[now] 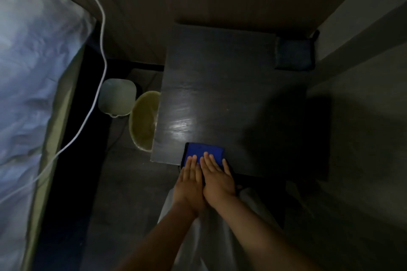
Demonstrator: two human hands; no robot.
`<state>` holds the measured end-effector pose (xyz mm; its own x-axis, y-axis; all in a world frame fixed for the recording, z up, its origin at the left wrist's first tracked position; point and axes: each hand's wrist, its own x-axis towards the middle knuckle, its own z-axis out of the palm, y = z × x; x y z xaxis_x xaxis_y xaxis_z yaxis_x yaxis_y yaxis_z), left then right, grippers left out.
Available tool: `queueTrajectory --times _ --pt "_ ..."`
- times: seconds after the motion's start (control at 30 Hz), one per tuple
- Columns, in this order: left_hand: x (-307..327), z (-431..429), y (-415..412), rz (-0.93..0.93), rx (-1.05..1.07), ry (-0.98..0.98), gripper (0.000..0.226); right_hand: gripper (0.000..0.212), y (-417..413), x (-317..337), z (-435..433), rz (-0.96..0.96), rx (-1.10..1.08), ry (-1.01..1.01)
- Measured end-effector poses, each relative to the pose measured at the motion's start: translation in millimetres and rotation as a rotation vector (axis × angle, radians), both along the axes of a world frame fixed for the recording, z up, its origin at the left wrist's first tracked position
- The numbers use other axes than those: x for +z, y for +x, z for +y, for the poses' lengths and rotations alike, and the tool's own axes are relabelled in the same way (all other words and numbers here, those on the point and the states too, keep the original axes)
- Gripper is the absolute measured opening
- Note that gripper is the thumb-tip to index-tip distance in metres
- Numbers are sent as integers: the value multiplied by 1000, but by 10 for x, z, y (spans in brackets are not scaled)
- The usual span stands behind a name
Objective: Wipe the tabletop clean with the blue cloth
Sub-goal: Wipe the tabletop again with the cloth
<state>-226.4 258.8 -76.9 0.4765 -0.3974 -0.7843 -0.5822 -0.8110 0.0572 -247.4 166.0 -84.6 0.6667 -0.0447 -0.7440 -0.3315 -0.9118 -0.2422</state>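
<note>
Lying under both hands [204, 179]: blue cloth [203, 149]

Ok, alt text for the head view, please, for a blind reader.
The left hand and right hand press flat, side by side, on a blue cloth at the near edge of a dark tabletop. A pale bin stands on the floor left of it, near a bed.

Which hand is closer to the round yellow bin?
Left. The left hand rests on the blue cloth, on the side nearest the round yellow bin; the right hand lies beside it, farther away.
</note>
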Motion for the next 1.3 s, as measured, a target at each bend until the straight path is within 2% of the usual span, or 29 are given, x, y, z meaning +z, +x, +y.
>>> queueTrajectory --times 0.5,0.7,0.87,1.1,1.3 --pt "-21 808 589 -57 117 14 81 69 762 5 703 47 192 32" --pt "-22 827 649 16 103 -68 102 89 791 39 564 94 276 -20" --pt "-19 555 789 -17 -52 -145 99 80 781 52 244 48 130 -58" --pt "-91 -473 1166 16 -267 -291 86 91 781 54 -788 1 -96 -111" --pt "-172 -1259 1364 51 -400 -343 87 81 791 45 -1518 -15 -204 -156"
